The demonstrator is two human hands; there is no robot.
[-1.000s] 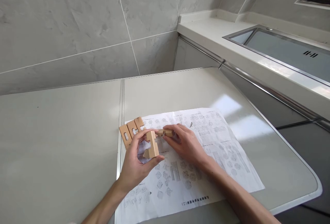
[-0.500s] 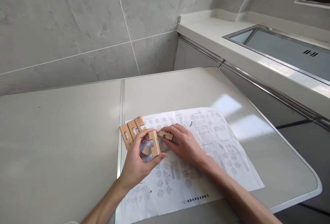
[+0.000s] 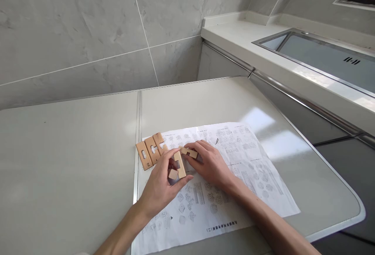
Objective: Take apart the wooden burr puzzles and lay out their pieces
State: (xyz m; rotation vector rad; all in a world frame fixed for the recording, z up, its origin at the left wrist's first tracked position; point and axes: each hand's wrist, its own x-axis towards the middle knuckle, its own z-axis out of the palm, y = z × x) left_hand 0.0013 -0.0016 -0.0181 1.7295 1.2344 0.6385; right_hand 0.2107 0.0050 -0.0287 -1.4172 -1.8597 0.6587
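My left hand (image 3: 159, 186) grips a notched wooden puzzle bar (image 3: 178, 166), held upright-ish over a printed instruction sheet (image 3: 222, 184). My right hand (image 3: 209, 163) pinches a second, shorter wooden piece (image 3: 189, 153) right beside the top of that bar, the two pieces nearly touching. Three more notched wooden bars (image 3: 150, 152) lie side by side on the table at the sheet's upper left corner, just beyond my left fingers.
The sheet lies on a pale grey table (image 3: 73, 161) with a seam (image 3: 137, 137) down its middle and a rounded right edge. A tiled wall (image 3: 88, 32) stands behind. A white counter with a steel sink (image 3: 322, 57) runs along the right.
My left hand has lowered and tilted its bar toward the sheet, moving slightly right. The right hand's piece stayed near the bar's top end.
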